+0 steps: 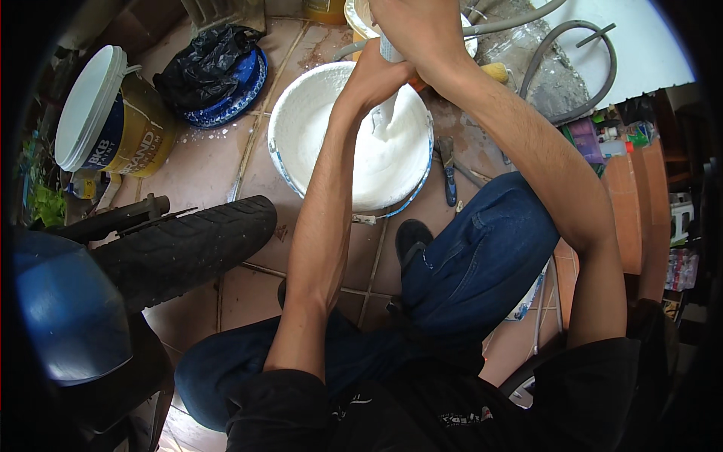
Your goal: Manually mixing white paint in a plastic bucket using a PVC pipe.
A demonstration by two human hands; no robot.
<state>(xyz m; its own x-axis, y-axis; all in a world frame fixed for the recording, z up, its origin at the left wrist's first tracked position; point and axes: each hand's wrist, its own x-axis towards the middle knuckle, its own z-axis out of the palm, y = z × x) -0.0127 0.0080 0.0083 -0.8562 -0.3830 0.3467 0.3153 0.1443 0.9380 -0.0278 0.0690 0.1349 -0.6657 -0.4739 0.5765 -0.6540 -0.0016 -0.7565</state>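
Note:
A white bucket (pixel 275 124) with a blue outer edge stands on the tiles in front of me, holding thick white paint (pixel 392 169). A white-coated stirring stick (pixel 383 114) dips into the paint, tilted upward and away from me. My left hand (pixel 374 77) is wrapped round the stick just above the bucket's far rim. Higher up, my right hand (pixel 422 34) is closed round its upper part; the fingers are partly cut off by the top edge of the view.
A yellow paint bucket (pixel 139 139) stands at left beside a blue lid (pixel 230 113) under a black plastic bag (pixel 203 69). A motorbike tyre (pixel 188 245) juts in from the left. Right of the bucket lies a scraper (pixel 448 173); a grey hose (pixel 531 60) coils farther back.

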